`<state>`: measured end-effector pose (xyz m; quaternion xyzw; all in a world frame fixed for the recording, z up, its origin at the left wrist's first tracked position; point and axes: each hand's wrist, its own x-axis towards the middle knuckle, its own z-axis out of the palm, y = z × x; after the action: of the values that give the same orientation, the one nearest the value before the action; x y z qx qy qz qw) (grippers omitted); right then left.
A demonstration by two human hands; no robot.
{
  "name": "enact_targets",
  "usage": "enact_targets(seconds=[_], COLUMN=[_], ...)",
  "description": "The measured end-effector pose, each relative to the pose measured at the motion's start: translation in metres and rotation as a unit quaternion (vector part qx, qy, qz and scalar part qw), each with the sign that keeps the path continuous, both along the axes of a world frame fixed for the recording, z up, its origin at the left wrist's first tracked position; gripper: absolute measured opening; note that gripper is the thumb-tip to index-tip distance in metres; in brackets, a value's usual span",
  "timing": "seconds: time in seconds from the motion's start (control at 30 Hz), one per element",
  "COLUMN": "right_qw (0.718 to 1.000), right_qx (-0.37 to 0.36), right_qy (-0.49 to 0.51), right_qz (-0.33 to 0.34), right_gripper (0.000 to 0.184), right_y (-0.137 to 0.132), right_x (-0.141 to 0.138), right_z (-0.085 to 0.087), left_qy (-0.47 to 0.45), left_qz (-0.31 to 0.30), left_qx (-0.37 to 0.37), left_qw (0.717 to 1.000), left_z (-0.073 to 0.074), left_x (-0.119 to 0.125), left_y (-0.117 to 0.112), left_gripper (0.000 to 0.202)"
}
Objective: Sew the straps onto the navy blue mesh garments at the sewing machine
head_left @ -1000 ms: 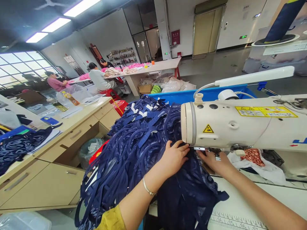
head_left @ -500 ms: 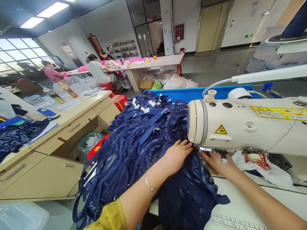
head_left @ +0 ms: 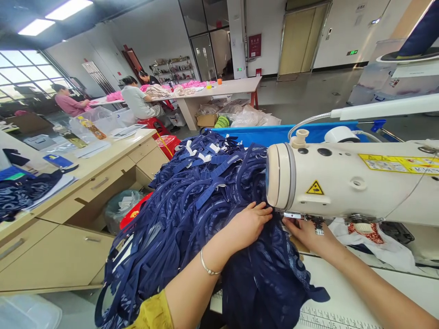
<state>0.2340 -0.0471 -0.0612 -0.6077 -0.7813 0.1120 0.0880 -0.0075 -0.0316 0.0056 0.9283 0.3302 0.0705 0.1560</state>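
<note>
The dark-blue mesh garment point(head_left: 260, 278) lay partly beneath the cream, rounded sewing machine point(head_left: 329, 183), its sewing seemingly unfinished. The left hand point(head_left: 247, 226) pressed on it, fingers slightly spread; whether the right hand point(head_left: 313, 236) pinched was unclear. Left, heaped navy strappy garments point(head_left: 192, 196) showed no clear progress.

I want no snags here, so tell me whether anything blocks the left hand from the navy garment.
Nothing visible does: the left hand lies directly on the navy garment. The sewing machine head is beside its fingers, not in between.
</note>
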Motion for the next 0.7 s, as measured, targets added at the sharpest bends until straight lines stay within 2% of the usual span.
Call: enact_targets(seconds=[0.17, 0.33, 0.53, 0.7], right_qw=[0.997, 0.992, 0.991, 0.992], right_qx=[0.071, 0.118, 0.098, 0.104], right_qy=[-0.012, -0.028, -0.093, -0.067], right_qz=[-0.004, -0.024, 0.023, 0.023], right_gripper=[0.03, 0.031, 0.031, 0.029], right_y=[-0.004, -0.003, -0.005, -0.006], right_x=[-0.007, -0.013, -0.014, -0.012], right_z=[-0.002, -0.003, 0.014, 0.015], left_qy=[0.015, 0.035, 0.049, 0.063], left_qz=[0.026, 0.053, 0.063, 0.072], left_qx=[0.023, 0.035, 0.037, 0.052], left_qw=[0.999, 0.997, 0.996, 0.994], left_z=[0.0, -0.002, 0.0, 0.0], left_x=[0.005, 0.011, 0.011, 0.013], left_y=[-0.005, -0.007, -0.005, -0.006], left_gripper=[0.042, 0.04, 0.04, 0.038])
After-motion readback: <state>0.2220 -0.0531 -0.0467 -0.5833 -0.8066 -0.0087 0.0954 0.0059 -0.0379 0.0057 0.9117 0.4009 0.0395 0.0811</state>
